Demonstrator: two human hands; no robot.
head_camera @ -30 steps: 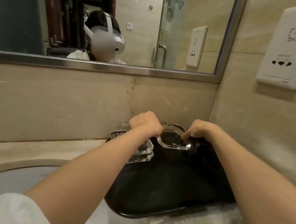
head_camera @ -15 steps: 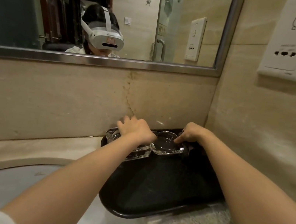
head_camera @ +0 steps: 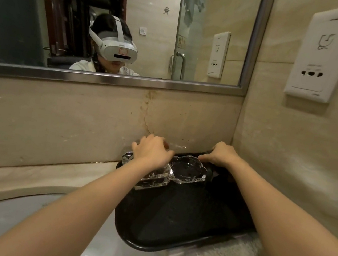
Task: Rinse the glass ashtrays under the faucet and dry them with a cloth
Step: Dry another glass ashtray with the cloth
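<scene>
Ashtrays sit on the black tray [head_camera: 181, 223], apparently set down. Left hand [head_camera: 151, 150] rests spread on the ten-o'clock stack [head_camera: 151, 178]; right hand [head_camera: 221, 155] fingertips touch the twelve-o'clock ashtray [head_camera: 188, 172], gripping nothing. Next, withdraw.

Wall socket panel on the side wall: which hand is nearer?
Right. The right hand is at the tray's far corner, below the socket panel; the left hand rests on an ashtray farther left.

One head cam, close, looks fwd & down over black tray [head_camera: 181, 225] toward far wall mirror [head_camera: 136, 23].
</scene>
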